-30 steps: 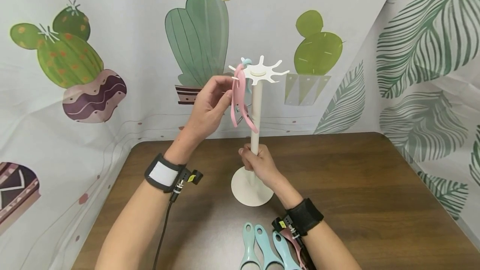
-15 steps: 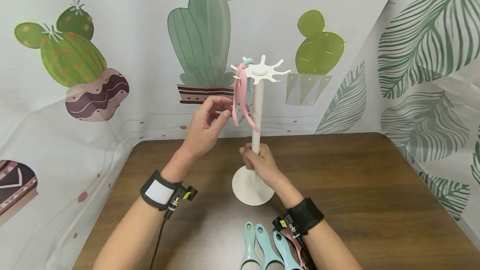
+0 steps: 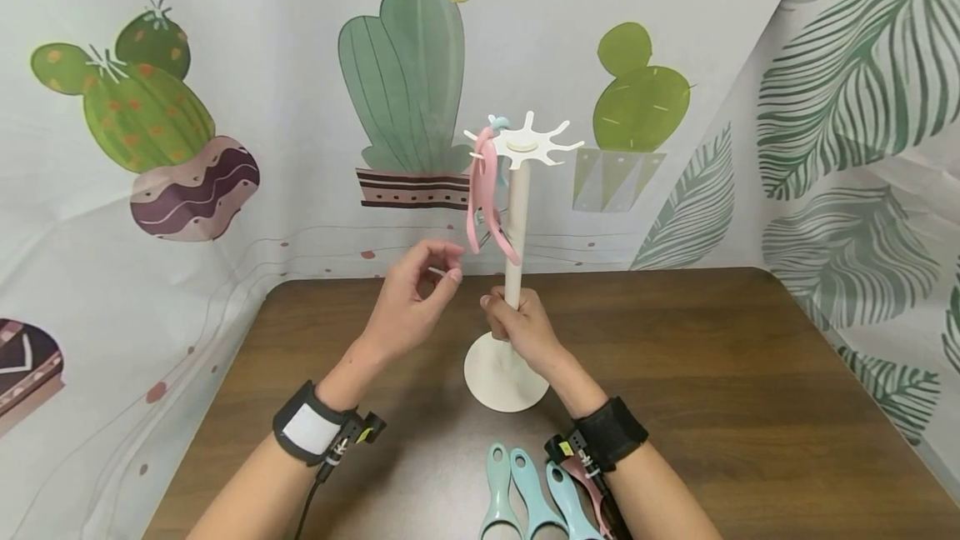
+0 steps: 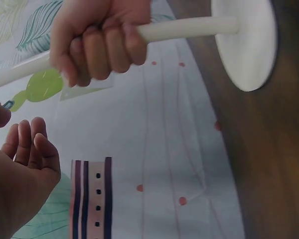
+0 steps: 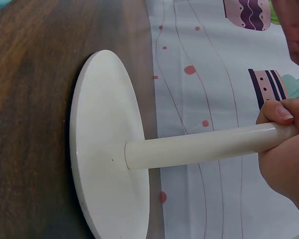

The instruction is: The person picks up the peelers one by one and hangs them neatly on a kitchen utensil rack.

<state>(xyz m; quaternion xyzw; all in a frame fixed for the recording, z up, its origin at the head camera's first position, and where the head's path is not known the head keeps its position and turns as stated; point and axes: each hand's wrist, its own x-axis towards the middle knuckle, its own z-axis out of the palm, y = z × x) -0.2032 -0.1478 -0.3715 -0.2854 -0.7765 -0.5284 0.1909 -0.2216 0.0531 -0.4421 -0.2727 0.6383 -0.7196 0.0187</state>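
Note:
A white stand (image 3: 516,215) with a round base and a star-shaped top of hooks stands upright on the table. My right hand (image 3: 525,325) grips its pole low down; in the left wrist view the fingers wrap round it. A pink Y-shaped peeler (image 3: 483,182) hangs from a hook on the left side of the top. Behind it a light blue peeler (image 3: 500,122) hangs mostly hidden. Below and left of the pink peeler, my left hand (image 3: 408,298) is in the air with fingers loosely bent, holding nothing.
Several peelers lie at the table's front edge: a green one (image 3: 498,482), two blue ones and a pink one (image 3: 590,486), partly under my right wrist. The wooden table (image 3: 712,373) meets a cactus-print cloth (image 3: 300,148) behind.
My left hand has come down and away from the hanging pink peeler. The right hand and the stand keep their place.

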